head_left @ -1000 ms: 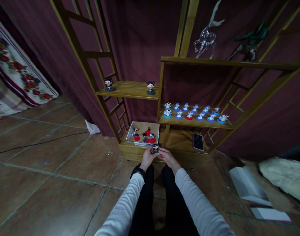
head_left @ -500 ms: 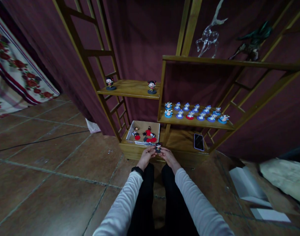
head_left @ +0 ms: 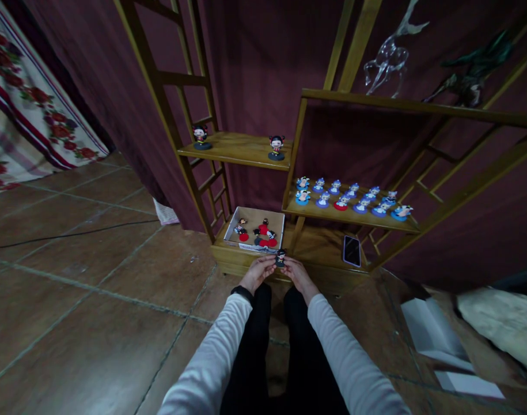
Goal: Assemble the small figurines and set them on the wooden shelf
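Both hands meet in front of me on one small dark-haired figurine (head_left: 281, 257). My left hand (head_left: 258, 272) pinches it from the left and my right hand (head_left: 298, 274) grips it from the right. Just beyond them an open cardboard box (head_left: 250, 216) rests on the lowest wooden shelf (head_left: 319, 242) and contains several similar red and black figurines (head_left: 263, 231). Two matching figurines (head_left: 277, 147) stand on the left middle shelf (head_left: 237, 151).
Several blue-based figurines (head_left: 352, 200) line the right middle shelf. A phone (head_left: 352, 251) lies flat on the lowest shelf. A clear glass deer (head_left: 390, 55) and a dark sculpture (head_left: 477, 69) stand on top. White boxes (head_left: 436, 334) lie on the tiled floor at right.
The view has tilted and shifted slightly, so the shelf appears further right and higher. My hands stay together on the figurine, now raised a little nearer the box.
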`<state>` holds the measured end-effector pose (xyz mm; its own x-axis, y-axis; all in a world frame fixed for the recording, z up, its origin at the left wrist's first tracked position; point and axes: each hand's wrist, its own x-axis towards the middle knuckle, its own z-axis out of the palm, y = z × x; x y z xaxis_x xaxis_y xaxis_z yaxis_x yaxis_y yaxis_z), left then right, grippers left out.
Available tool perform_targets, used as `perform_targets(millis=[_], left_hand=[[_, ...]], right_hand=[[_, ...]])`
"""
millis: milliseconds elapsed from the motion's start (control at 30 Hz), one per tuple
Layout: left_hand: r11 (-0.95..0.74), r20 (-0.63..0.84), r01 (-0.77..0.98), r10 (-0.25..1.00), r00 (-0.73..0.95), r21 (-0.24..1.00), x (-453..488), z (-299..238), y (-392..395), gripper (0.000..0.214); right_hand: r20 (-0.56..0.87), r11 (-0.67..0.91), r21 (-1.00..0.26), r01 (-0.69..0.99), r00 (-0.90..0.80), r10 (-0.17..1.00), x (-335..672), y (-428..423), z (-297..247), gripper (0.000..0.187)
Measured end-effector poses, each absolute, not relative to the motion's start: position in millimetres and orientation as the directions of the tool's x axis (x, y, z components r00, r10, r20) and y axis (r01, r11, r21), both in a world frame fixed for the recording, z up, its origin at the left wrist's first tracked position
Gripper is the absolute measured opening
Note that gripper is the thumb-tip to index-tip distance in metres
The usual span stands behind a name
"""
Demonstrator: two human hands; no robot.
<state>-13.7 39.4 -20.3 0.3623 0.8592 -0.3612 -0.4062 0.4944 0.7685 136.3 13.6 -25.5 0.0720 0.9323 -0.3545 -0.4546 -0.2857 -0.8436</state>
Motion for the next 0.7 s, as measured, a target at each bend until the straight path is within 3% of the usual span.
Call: perform_targets(millis=[700], left_hand=[[0.633,-0.488,-0.46,0.774,0.404,0.623,-12.2,-18.0,41.9,0.004]], right_hand=[[-0.33,-0.281,-0.852,-0.441,0.037,0.943,137.5,15.6,-30.5,0.025]])
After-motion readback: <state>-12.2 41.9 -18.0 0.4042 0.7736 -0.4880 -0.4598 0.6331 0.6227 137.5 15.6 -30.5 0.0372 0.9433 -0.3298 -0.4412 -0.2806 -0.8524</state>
